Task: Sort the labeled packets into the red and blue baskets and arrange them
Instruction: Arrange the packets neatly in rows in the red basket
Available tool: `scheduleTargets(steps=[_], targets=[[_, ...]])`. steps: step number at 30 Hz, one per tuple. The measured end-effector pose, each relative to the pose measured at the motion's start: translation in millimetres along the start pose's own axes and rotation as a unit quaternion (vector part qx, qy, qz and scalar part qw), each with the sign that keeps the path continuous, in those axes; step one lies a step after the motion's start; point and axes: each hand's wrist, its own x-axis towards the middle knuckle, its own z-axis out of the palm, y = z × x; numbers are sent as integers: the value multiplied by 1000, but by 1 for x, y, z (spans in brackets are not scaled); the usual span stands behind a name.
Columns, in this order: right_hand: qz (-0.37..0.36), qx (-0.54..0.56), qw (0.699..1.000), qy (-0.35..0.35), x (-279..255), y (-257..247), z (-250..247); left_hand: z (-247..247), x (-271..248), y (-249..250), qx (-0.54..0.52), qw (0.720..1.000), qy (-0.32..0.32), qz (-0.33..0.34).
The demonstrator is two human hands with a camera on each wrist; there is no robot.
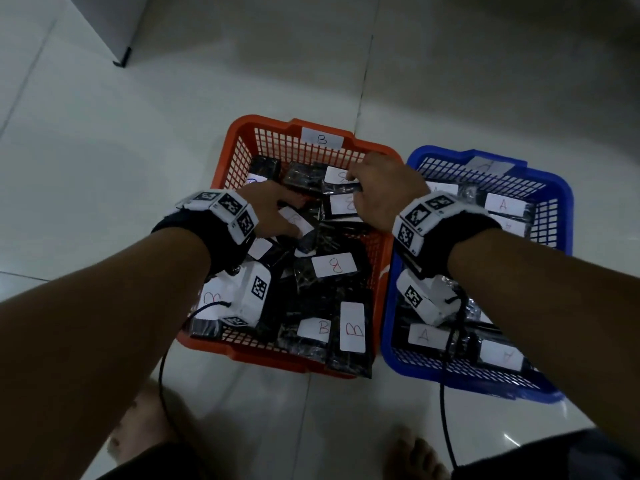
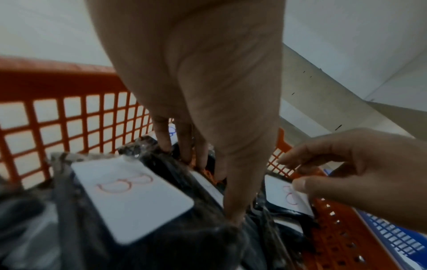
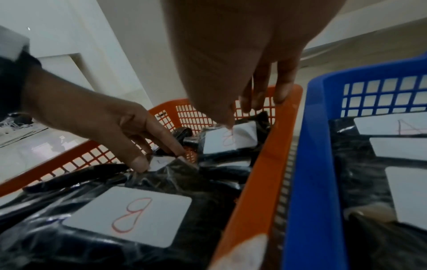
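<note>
Pale glossy floor tiles are lying under two mesh baskets standing side by side and touching, with a white cabinet corner showing at the far left; I am crouching over them, my bare feet showing at the near edge; the red basket, tagged B on its far rim, is holding a loose heap of black packets with white B labels, one label facing up near the middle and two more leaning at the near side; the blue basket on my right is holding packets labelled A; my left hand is reaching down into the red basket, fingers extended and slightly spread, their tips pressing on the wrapped packets beside a B label; my right hand is working at the far right of the same basket, thumb and forefinger closing on the clear wrap of a B-labelled packet, the other fingers hanging straight by the basket's rim; wrist-worn camera units with black-and-white markers are sitting on both wrists, black cables trailing from them toward me.
</note>
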Motion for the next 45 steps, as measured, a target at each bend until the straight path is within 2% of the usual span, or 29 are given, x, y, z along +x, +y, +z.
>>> scheduleTargets(steps=[2,4,6,10,14,16,19,23,28,31,33,35,37,39,41,43,45], targets=[[-18,-12,1000,13,-2,-5,1,-4,-4,2,5,999,-48,9],[-47,-13,999,-19,-1,-9,5,-4,-6,0,-3,998,-65,17],[-62,-29,996,-54,0,-14,10,-2,-6,-1,18,998,-63,5],[-38,1,996,-82,3,-13,14,-1,-6,3,78,995,-58,-10],[-27,51,993,-105,5,-8,9,0,-8,6,45,998,-45,-29],[-7,127,989,-78,3,-9,5,0,-9,4,24,998,-37,-38],[45,252,967,-10,5,-17,1,-2,-10,-3,3,1000,9,-22],[94,276,953,-86,14,-30,2,-2,-20,-7,-12,998,53,8],[60,227,959,-161,16,-42,-1,-6,-23,-10,-53,988,139,52],[53,270,947,-164,15,-43,1,-2,-21,-6,-59,985,153,61],[86,342,929,-116,15,-38,3,-1,-20,-5,-54,980,184,58],[119,397,910,-24,14,-30,1,-3,-22,-8,-30,965,257,38],[124,399,907,55,15,-24,-2,-5,-23,-14,0,935,355,11],[120,385,912,70,19,-26,-7,-5,-25,-21,-4,907,419,-42],[98,381,918,54,27,-32,-6,-4,-22,-27,-79,908,394,-119],[77,382,920,30,35,-41,-3,-1,-18,-34,-164,912,322,-195],[61,358,932,5,45,-50,1,5,-14,-40,-180,914,286,-226]])
